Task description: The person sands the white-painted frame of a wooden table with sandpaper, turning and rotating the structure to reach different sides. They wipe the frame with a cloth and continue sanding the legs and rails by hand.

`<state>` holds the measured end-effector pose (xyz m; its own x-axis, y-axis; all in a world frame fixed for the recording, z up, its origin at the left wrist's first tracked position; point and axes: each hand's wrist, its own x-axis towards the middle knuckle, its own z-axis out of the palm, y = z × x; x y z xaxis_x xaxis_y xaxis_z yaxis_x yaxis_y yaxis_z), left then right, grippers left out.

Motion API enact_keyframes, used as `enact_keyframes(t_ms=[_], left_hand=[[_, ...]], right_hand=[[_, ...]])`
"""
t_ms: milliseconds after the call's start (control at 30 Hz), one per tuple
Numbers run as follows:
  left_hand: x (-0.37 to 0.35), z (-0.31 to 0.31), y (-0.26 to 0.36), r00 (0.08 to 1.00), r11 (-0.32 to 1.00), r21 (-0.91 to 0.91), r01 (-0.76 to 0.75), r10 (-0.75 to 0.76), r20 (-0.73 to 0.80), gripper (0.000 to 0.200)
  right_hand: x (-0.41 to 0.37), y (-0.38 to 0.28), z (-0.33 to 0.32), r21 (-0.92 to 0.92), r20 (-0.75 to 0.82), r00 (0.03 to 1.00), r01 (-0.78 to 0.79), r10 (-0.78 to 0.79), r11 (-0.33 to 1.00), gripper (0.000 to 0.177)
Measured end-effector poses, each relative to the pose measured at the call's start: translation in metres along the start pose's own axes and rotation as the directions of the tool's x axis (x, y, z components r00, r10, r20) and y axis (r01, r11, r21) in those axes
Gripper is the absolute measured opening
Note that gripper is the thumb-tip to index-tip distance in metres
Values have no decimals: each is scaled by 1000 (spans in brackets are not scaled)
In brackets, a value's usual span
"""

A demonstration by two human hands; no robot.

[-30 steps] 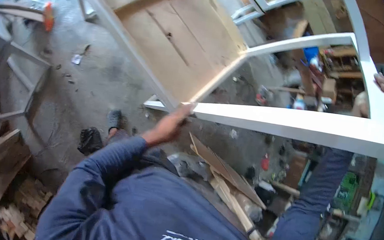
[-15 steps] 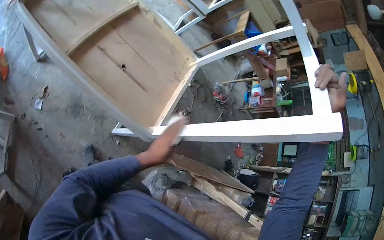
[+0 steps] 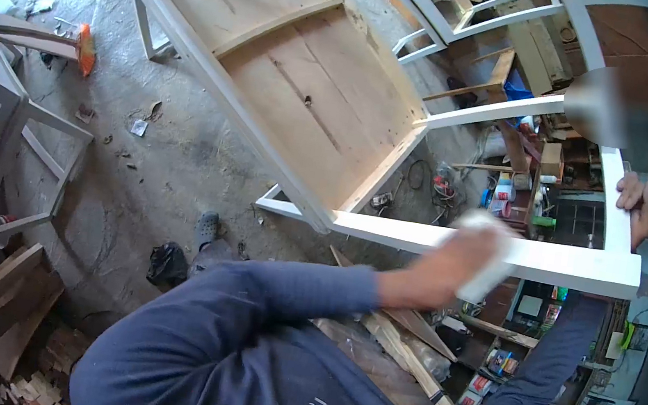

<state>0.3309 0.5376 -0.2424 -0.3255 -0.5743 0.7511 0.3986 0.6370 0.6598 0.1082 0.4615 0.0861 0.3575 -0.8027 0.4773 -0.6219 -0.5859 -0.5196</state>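
Observation:
An upturned white wooden furniture frame (image 3: 556, 260) lies across the view, joined to a bare wood panel (image 3: 305, 100). My left hand (image 3: 448, 265), smeared by motion, is closed around a white pad (image 3: 489, 263). The pad overlaps the long white rail about midway along its length. At the far right, my right hand (image 3: 633, 196) grips the white upright (image 3: 615, 202) near its corner with the rail, fingers curled over the edge. A blurred patch covers part of the frame above that hand.
Unfinished frames (image 3: 57, 124) stand at the left near an orange-edged tool (image 3: 85, 49). Wood offcuts (image 3: 41, 386) pile up at lower left. Planks (image 3: 409, 364) lie beneath the rail, beside shelves of cans and boxes (image 3: 496, 363). A black bag (image 3: 166, 263) sits on the concrete floor.
My left hand has slid the white pad rightward along the rail, from near the panel corner to about mid-rail. My right hand keeps its grip. The whole view has shifted.

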Motion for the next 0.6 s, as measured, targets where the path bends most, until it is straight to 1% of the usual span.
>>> enact_keyframes(t_ms=[33,67,100,167,233,267,300,333,367,400,433,467,500,533,567,600], left_hand=[[-53,-11,-35,986,987,15,161,-162,48,61],[-93,-40,-55,925,926,-58,372,-365,105,55],[-141,-55,-81,853,854,-42,519,-514,93,51],[-187,-65,-106,807,820,16,572,-566,166,54],[-159,-78,-88,834,867,111,486,-498,238,61],[-115,-70,-58,900,924,19,383,-377,218,67],[-67,-53,-34,951,962,-88,260,-240,193,67],[-2,-56,10,980,984,-160,83,-51,193,69],[57,-54,52,983,987,-153,-53,79,166,66],[102,-48,81,971,982,-111,-152,170,168,63],[140,-42,104,964,966,-147,-213,233,130,62],[166,-34,110,932,934,-96,-344,352,86,63],[168,-31,114,927,928,-111,-356,366,88,63],[168,-34,112,921,922,-123,-367,379,93,63],[148,-40,107,937,945,-124,-304,320,143,63],[118,-48,95,944,961,-121,-249,269,192,62]], right_hand=[[1,6,-9,40,49,997,54,-56,998,25],[2,12,-18,76,97,989,103,-110,992,27],[0,16,-24,103,126,979,150,-162,983,31],[-5,25,-31,105,108,974,186,-197,977,24],[1,25,-17,-61,39,960,280,-278,958,24],[0,26,-11,-161,-2,943,328,-332,931,25],[-1,27,-5,-263,-43,922,362,-386,894,27],[-4,25,-2,-174,-170,938,274,-303,946,30],[-8,24,2,-61,-293,932,205,-214,977,33],[-10,18,9,203,-416,909,51,39,978,38],[-10,15,20,169,-488,873,71,21,983,42],[-9,5,28,148,-531,846,45,41,988,44],[-10,-5,36,130,-573,817,18,60,991,47],[-8,-10,36,197,-591,788,-66,172,978,47],[-6,-15,34,269,-600,748,-143,282,952,48],[-6,-12,38,329,-630,701,-147,333,933,48]])
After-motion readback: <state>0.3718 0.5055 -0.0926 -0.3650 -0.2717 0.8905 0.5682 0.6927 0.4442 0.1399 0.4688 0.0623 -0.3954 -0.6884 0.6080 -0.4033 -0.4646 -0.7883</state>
